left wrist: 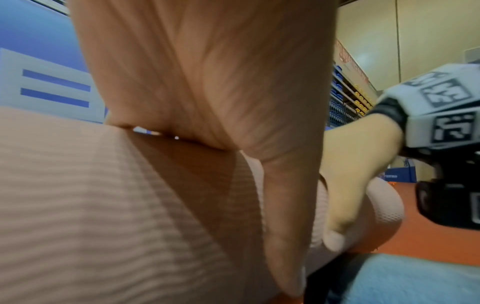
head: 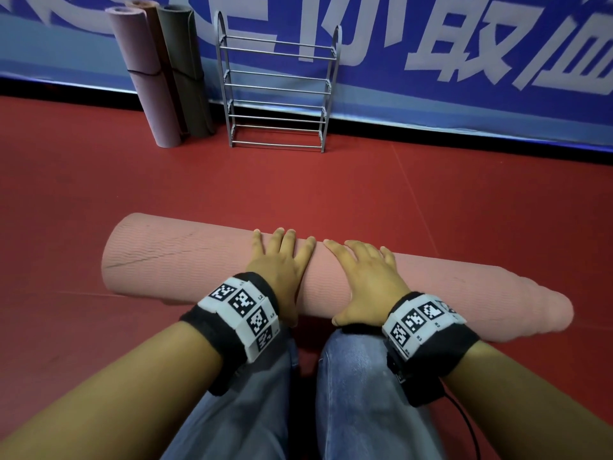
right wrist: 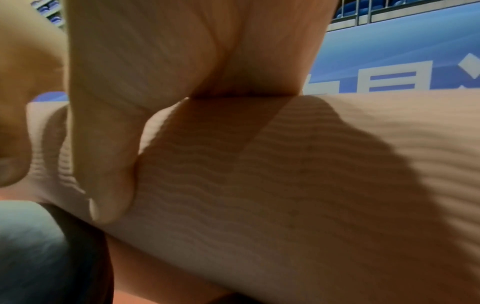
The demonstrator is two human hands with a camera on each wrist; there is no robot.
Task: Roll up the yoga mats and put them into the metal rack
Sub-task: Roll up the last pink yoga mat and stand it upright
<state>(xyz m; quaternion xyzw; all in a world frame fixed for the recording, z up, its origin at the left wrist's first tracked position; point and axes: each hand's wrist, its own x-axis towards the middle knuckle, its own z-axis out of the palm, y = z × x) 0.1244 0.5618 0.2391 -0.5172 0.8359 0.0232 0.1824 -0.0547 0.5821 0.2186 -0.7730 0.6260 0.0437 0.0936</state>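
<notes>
Pressing both palms on rolled pink mat [head: 205,260], lying on red floor [head: 298,187] right at my knees. Left hand [head: 282,263] and right hand [head: 368,280] resting flat side by side near middle, fingers spread, thumbs wrapping near side. Long axis running left-right across me. Metal rack [head: 277,84] standing well ahead, against banner. Right end of roll telescoping out unevenly; ribbed surface, few scuffs.
</notes>
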